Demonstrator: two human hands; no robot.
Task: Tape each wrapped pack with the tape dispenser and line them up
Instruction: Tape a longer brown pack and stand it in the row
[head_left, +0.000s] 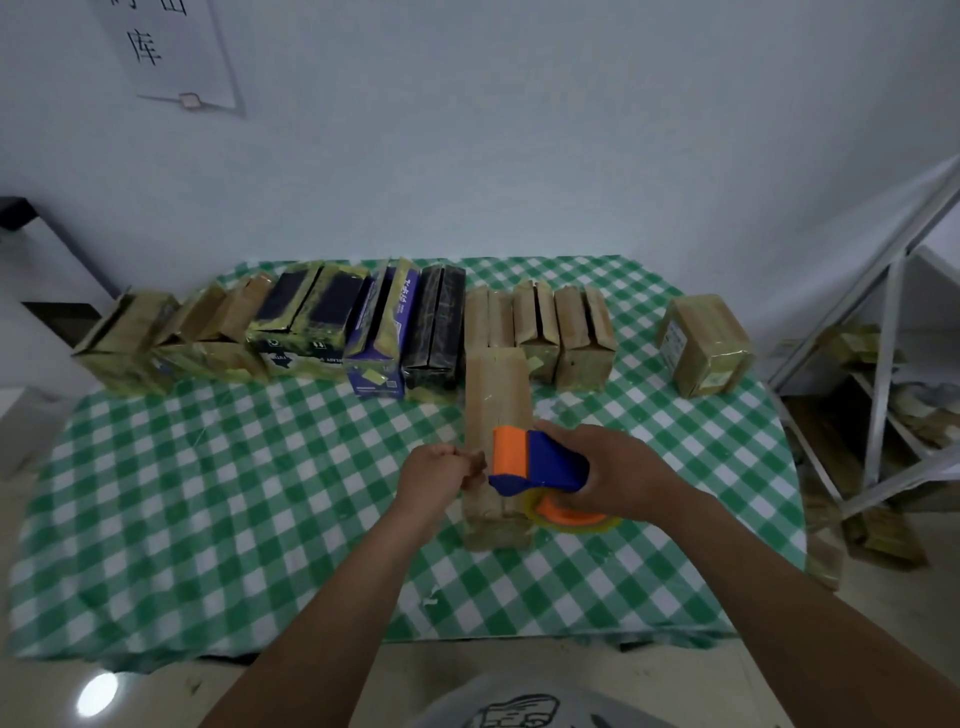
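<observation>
A long tan wrapped pack (496, 395) lies lengthwise in the middle of the green checked table (208, 493). My right hand (618, 473) grips a blue and orange tape dispenser (535, 465) held over the pack's near half, its tape roll hanging at the pack's right side. My left hand (439, 470) is curled at the pack's left edge, pinching something small beside the dispenser's front; what it pinches is too small to tell. A row of taped packs (332, 327) stands along the table's far edge.
One tan pack (706, 343) sits apart at the far right of the table. A white metal rack (883, 364) with more packs on it stands to the right. A dark and white cabinet is at the left, and a paper sign hangs on the wall.
</observation>
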